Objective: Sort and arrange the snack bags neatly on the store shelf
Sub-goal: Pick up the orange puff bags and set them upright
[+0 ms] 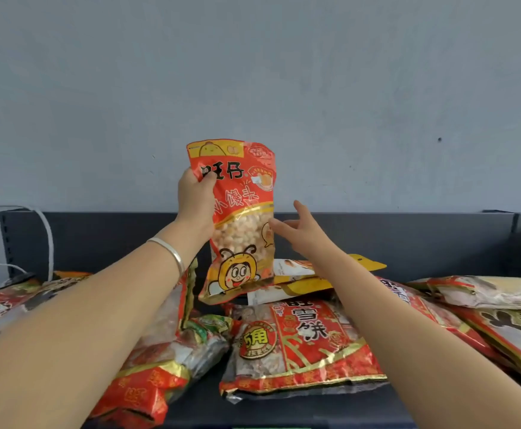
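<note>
My left hand (195,199) grips the upper left edge of an orange-red snack bag (240,218) with a cartoon bee face and small round puffs showing through its window. I hold it upright above the pile. My right hand (301,229) reaches toward the bag's right edge with fingers spread, the fingertips touching or almost touching it. Below lies a large red rice-cracker bag (302,345) flat on the dark shelf (284,410). More red bags (160,351) lie under my left forearm.
Yellow and white packets (299,280) lie behind the held bag. Further red and silver bags (485,308) are heaped at the right, others (2,305) at the left. A dark back panel (408,243) closes the shelf, a white cable (48,236) hangs at left, a grey wall above.
</note>
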`<action>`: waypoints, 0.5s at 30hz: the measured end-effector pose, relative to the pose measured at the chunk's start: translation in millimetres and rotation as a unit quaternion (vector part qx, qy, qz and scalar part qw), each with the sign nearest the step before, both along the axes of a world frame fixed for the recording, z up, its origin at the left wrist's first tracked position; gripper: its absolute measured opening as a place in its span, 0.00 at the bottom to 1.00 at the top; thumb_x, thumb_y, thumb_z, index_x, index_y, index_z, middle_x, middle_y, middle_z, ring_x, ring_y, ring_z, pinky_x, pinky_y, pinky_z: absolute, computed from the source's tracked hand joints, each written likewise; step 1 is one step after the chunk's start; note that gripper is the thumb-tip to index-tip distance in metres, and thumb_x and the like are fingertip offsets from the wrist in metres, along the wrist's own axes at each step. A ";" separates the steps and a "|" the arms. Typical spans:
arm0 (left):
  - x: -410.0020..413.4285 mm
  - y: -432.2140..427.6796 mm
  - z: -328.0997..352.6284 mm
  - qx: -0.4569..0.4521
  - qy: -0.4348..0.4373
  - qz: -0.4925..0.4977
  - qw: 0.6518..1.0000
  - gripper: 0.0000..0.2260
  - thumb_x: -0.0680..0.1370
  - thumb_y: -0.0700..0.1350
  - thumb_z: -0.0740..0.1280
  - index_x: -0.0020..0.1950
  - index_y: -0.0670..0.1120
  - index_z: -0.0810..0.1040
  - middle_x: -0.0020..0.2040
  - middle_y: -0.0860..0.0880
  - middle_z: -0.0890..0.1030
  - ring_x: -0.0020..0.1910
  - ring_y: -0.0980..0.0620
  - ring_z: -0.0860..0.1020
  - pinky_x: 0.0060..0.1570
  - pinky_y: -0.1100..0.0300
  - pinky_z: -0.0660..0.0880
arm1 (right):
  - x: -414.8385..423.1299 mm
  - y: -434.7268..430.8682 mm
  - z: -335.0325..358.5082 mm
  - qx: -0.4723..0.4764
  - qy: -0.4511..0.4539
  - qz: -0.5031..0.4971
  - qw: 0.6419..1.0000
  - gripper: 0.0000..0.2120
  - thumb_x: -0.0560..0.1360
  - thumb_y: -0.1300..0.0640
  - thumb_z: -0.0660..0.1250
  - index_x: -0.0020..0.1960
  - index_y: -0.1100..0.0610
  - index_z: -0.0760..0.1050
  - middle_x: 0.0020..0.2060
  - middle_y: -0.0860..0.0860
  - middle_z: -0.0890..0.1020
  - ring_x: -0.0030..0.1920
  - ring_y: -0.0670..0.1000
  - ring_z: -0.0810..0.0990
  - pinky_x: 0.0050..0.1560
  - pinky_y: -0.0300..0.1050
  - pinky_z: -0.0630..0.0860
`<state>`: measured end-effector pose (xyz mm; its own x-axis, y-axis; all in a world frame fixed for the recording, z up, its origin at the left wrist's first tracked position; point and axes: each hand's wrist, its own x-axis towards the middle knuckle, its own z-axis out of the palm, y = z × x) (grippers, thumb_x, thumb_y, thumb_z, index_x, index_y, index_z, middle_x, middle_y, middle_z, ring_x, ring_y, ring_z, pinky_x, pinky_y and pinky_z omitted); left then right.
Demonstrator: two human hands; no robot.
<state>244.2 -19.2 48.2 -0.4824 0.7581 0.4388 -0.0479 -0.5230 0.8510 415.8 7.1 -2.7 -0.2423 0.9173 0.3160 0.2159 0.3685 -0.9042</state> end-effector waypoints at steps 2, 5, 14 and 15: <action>3.5 -7.2 0.6 0.016 -0.004 0.016 1.000 0.08 0.82 0.46 0.59 0.57 0.46 0.74 0.53 0.45 0.81 0.51 0.47 0.81 0.52 0.47 0.78 | 5.3 -0.2 -3.2 -0.013 0.016 0.028 0.999 0.44 0.74 0.42 0.69 0.79 0.46 0.45 0.72 0.54 0.68 0.70 0.56 0.69 0.67 0.56 0.67; 3.2 -16.5 -0.5 0.036 -0.021 0.035 0.999 0.07 0.82 0.46 0.58 0.55 0.48 0.74 0.53 0.46 0.81 0.51 0.47 0.81 0.52 0.47 0.78 | 9.2 -3.7 -8.2 -0.035 0.040 0.089 0.995 0.42 0.74 0.44 0.70 0.78 0.45 0.48 0.66 0.53 0.75 0.64 0.56 0.75 0.64 0.55 0.72; -20.9 -31.2 -0.4 -0.002 -0.057 0.043 0.997 0.12 0.81 0.49 0.59 0.62 0.46 0.71 0.55 0.45 0.81 0.51 0.47 0.81 0.49 0.48 0.79 | -24.1 -15.8 2.2 -0.032 0.103 0.165 0.980 0.15 0.73 0.55 0.73 0.58 0.55 0.75 0.50 0.54 0.85 0.47 0.55 0.86 0.45 0.51 0.83; -27.9 -33.9 0.6 -0.018 -0.036 0.034 0.999 0.13 0.81 0.50 0.59 0.63 0.46 0.70 0.55 0.45 0.80 0.51 0.47 0.81 0.47 0.50 0.79 | -28.1 -16.0 5.8 -0.032 0.117 0.157 0.980 0.15 0.73 0.55 0.73 0.58 0.55 0.75 0.50 0.55 0.85 0.46 0.55 0.86 0.44 0.51 0.83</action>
<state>216.3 -53.1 48.8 -0.5631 0.7372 0.3735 -0.0755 -0.4960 0.8651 387.7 -8.9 3.1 -0.4433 0.8291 0.3408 -0.1154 0.3242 -0.9389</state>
